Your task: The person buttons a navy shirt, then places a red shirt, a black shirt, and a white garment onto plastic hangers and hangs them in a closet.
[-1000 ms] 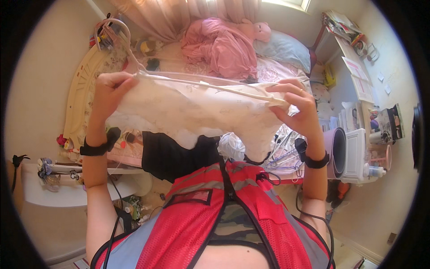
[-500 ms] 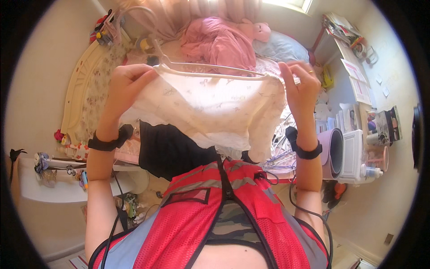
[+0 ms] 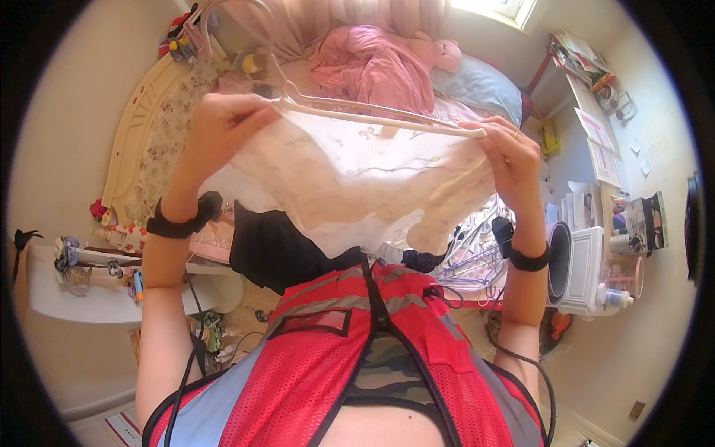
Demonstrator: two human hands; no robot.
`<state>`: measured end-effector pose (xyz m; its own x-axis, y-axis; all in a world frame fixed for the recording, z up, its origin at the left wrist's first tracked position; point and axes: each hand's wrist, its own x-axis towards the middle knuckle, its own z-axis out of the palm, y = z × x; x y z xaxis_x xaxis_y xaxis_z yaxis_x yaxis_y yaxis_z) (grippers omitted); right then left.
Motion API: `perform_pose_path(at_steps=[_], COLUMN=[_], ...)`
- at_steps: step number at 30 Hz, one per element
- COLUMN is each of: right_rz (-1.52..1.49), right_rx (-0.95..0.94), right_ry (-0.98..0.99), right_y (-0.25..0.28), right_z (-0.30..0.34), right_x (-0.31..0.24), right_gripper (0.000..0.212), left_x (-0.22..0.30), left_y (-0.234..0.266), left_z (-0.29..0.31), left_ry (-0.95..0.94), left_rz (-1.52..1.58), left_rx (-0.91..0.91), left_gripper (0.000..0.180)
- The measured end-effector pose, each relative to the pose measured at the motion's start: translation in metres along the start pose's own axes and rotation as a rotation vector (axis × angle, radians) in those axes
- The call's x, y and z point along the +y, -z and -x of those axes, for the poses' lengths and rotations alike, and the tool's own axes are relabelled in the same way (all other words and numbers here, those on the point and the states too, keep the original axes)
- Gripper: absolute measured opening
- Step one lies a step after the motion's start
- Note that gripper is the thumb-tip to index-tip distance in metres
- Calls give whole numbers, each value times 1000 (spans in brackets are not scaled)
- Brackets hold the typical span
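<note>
A thin white garment [image 3: 372, 153] with small scattered prints hangs spread between my hands. Behind its upper edge lies a pale clothes hanger [image 3: 357, 106], its hook rising toward the upper left. My left hand [image 3: 227, 127] is closed, pinching the garment's left upper corner by the hanger. At the opposite corner my right hand [image 3: 514, 153] pinches the edge between thumb and fingers, so the edge is pulled nearly straight. Whether either hand also grips the hanger cannot be made out. Black cloth [image 3: 279, 249] shows below the garment, in front of my vest.
The bed beyond holds a pink bundled blanket [image 3: 372, 71], a pink plush toy [image 3: 445, 55] and a blue pillow [image 3: 484, 86]. Several loose hangers [image 3: 477, 253] lie right of centre. A white shelf [image 3: 97, 298] stands left, a white drawer unit [image 3: 583, 272] right.
My right hand has moved right and slightly down, and its fingers have closed on the garment's corner. The upper edge is now stretched wider. My left hand has shifted slightly up and right.
</note>
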<state>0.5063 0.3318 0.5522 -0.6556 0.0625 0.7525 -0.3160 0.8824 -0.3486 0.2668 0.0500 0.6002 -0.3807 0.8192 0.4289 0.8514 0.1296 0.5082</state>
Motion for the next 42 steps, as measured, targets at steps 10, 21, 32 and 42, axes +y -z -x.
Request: perform_pose_path(at_steps=[10, 21, 32, 42], right_rz=[-198, 218, 64, -270], right_rx=[-16, -67, 51, -134], right_ry=[-49, -143, -187, -313], right_y=[-27, -14, 29, -16], right_z=[-33, -14, -11, -19], right_x=[-16, -2, 3, -33], right_gripper=[12, 25, 25, 20], left_x=[13, 7, -69, -7], left_y=[-45, -23, -14, -44], left_z=[-18, -19, 18, 17], left_ry=[-260, -38, -34, -130], left_rz=[21, 84, 147, 178], left_rx=[-81, 44, 68, -183], left_gripper=[16, 15, 9, 24])
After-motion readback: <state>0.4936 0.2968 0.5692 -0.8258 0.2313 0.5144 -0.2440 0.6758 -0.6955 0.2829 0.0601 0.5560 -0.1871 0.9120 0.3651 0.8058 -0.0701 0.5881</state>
